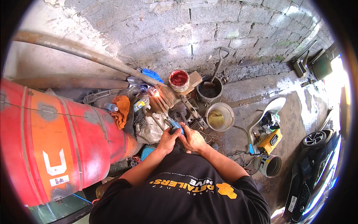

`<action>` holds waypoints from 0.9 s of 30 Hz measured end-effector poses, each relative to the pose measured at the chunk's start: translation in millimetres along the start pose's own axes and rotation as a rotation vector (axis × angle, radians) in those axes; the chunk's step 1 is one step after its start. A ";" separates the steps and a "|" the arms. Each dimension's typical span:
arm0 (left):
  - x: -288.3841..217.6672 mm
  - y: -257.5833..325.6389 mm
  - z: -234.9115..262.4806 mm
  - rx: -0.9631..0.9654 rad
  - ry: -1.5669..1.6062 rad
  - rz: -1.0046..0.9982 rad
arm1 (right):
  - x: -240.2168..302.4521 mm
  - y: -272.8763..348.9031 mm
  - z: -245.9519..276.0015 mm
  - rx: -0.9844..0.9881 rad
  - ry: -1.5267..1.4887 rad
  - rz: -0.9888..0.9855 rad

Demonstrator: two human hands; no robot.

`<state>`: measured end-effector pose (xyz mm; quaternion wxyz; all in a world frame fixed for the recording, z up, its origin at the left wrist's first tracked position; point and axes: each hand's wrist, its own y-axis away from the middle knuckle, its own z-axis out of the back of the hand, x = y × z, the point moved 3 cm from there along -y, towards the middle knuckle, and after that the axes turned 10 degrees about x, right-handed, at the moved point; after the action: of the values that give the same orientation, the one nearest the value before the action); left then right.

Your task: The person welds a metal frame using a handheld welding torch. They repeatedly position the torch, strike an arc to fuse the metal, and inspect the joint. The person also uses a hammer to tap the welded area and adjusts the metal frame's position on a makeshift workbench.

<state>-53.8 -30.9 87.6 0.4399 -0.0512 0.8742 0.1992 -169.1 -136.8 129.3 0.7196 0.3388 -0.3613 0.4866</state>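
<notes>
This is a rough outdoor workshop yard, the sort used for metalwork or vehicle repair. A bare grey block wall [223,26] closes it off behind, and the ground is stained, cracked concrete floor [261,89] strewn with scrap metal parts [186,112]. A large red-and-orange steel drum [56,142] lies on its side, rusty pipes [82,52] lean along the wall, and an open tin of red paint [179,79], dirty buckets [220,116], a shovel [218,67], oily rags [121,110] and a yellow power tool [270,141] sit about. A dark car [317,164] is parked at the right edge.
</notes>
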 end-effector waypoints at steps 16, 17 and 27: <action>-2.5 -4.2 2.0 0.027 0.030 0.002 | -10.3 -4.8 -8.6 -0.031 0.008 0.017; -2.2 -4.3 3.1 0.030 0.038 0.012 | -10.1 -5.5 -8.2 -0.024 0.005 0.013; -3.4 -4.2 3.5 0.039 0.048 0.009 | -7.1 -6.1 -6.7 -0.021 -0.044 0.025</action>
<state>-48.0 -33.6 87.1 0.4186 -0.0434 0.8885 0.1831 -163.9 -136.2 119.0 0.7087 0.3373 -0.3866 0.4843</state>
